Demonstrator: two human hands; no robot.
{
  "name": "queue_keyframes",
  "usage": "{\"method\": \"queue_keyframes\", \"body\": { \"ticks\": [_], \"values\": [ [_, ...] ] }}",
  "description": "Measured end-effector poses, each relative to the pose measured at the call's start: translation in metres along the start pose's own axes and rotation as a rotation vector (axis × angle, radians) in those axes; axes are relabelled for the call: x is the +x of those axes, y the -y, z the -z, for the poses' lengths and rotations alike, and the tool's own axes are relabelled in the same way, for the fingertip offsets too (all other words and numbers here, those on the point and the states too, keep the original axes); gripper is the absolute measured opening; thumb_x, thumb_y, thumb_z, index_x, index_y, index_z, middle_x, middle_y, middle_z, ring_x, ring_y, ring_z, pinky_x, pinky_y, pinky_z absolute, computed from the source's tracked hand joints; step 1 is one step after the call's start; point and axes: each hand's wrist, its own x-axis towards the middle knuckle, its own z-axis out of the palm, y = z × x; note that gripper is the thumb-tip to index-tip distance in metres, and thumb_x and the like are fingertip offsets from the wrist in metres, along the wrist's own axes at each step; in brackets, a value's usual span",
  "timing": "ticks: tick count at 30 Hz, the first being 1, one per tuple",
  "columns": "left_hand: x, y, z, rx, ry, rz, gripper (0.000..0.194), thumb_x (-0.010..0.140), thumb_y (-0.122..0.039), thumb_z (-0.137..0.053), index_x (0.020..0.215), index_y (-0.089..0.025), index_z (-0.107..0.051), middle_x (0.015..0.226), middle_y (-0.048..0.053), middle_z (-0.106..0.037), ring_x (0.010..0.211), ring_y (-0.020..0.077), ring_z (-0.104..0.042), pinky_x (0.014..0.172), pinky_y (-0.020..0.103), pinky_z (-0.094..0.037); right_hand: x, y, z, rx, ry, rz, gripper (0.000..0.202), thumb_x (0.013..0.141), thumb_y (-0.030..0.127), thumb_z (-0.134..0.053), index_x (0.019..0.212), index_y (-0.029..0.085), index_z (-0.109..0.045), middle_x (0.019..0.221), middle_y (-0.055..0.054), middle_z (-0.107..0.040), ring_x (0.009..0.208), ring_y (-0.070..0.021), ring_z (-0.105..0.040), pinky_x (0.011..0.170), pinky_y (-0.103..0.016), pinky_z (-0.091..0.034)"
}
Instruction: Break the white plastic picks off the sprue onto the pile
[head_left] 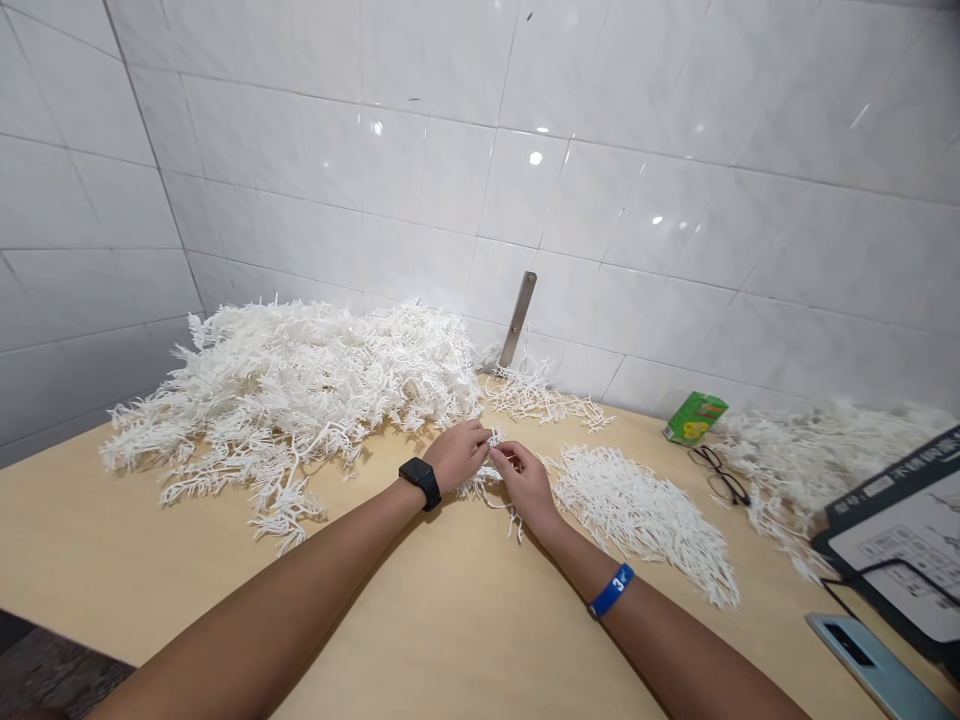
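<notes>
Both hands meet over the middle of the wooden table point(420, 640), fingers closed on a white branched piece point(495, 438). My left hand point(456, 456), with a black watch on its wrist, pinches it from the left. From the right, my right hand point(523, 484) grips it with thumb and forefinger; a blue band is round that forearm. More white strands hang below the hands. A large heap of white branched pieces point(300, 370) lies to the left. Right of my right hand is a flatter pile of small white pieces point(637, 510).
Thin white stems point(540, 395) lie near an upright metal bracket point(517, 320) at the tiled wall. To the right are a green box point(694, 418), black glasses point(718, 474), another white heap point(832, 450), a dark printed box point(900, 540) and a phone point(874, 660).
</notes>
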Motion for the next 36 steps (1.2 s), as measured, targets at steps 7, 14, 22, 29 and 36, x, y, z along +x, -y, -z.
{"method": "queue_keyframes", "body": {
  "ticks": [7,14,22,29,36],
  "values": [
    [0.0,0.001,-0.002,-0.118,0.024,-0.038,0.02,0.085,-0.015,-0.044,0.075,-0.017,-0.061,0.085,0.005,-0.057,0.078,0.0163,-0.053,0.071,0.028,-0.041,0.002,-0.006,0.0,-0.057,0.002,-0.022,0.03,0.081,0.048,-0.059,0.075,0.019,-0.062,0.074,-0.002,-0.064,0.069,-0.017,-0.053,0.065,-0.028,-0.04],
    [0.001,0.007,-0.004,-0.134,-0.009,-0.02,0.016,0.086,-0.019,-0.051,0.09,-0.018,-0.066,0.093,0.006,-0.062,0.086,0.018,-0.057,0.078,0.029,-0.044,0.003,-0.008,-0.001,0.008,-0.089,-0.054,0.03,0.076,0.048,-0.065,0.086,0.02,-0.064,0.081,-0.003,-0.065,0.073,-0.0175,-0.054,0.067,-0.027,-0.041],
    [-0.001,0.006,-0.006,-0.083,0.019,-0.068,0.021,0.085,-0.019,-0.053,0.102,-0.018,-0.067,0.096,0.008,-0.063,0.092,0.0208,-0.058,0.084,0.032,-0.045,0.005,-0.009,0.002,0.001,-0.019,-0.041,0.028,0.079,0.045,-0.06,0.073,0.018,-0.067,0.071,-0.001,-0.063,0.07,-0.0171,-0.052,0.067,-0.027,-0.038],
    [0.001,0.007,-0.013,-0.463,-0.081,0.236,0.059,0.08,-0.044,-0.063,0.132,-0.018,-0.051,0.114,0.012,-0.061,0.104,0.0233,-0.056,0.091,0.037,-0.045,0.005,-0.008,0.004,0.123,-0.042,-0.053,0.03,0.082,0.045,-0.056,0.068,0.019,-0.057,0.062,0.002,-0.05,0.061,-0.0134,-0.044,0.058,-0.025,-0.035],
    [0.004,0.007,-0.005,-0.78,0.134,0.295,0.054,0.082,-0.062,-0.052,0.09,-0.011,-0.068,0.094,0.01,-0.069,0.09,0.0217,-0.06,0.084,0.034,-0.046,0.006,-0.01,0.002,0.171,-0.012,-0.038,0.034,0.082,0.05,-0.056,0.076,0.017,-0.06,0.063,0.001,-0.053,0.06,-0.0128,-0.046,0.057,-0.025,-0.037]
  ]
}}
